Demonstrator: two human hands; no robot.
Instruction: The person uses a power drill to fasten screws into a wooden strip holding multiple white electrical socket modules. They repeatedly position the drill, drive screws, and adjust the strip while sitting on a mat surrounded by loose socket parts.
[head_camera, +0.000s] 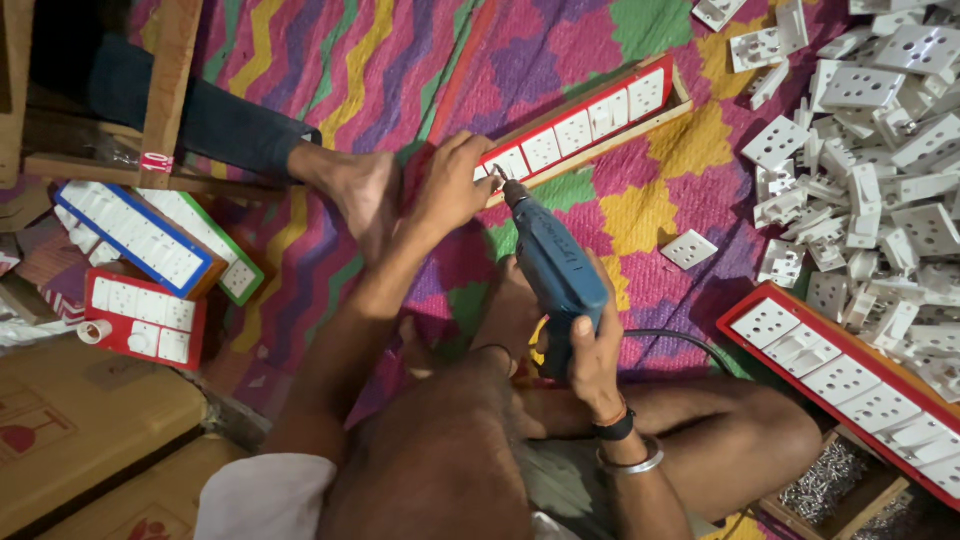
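Bright zigzag-patterned cloth (400, 60) in pink, purple, green and yellow covers the floor where the person sits with bare legs folded. At the right lies a heap of loose white plastic socket plates (870, 150), with one stray plate (689, 249) on the cloth nearer the middle. A long red-framed wooden socket strip (600, 115) runs diagonally across the cloth; a second red-framed strip (850, 385) lies at the lower right, above a wooden tray of small metal screws (825, 485). Finished strips in blue (135, 230), green (215, 245) and red (140, 318) lie at the left, beside brown cardboard boxes (90, 420). The left hand (450, 185) presses down on the near end of the diagonal strip, fingers curled over its edge. The right hand (595, 350) is wrapped tightly around the handle of a blue electric drill (555, 265), whose bit touches the strip just beside the left hand's fingers.
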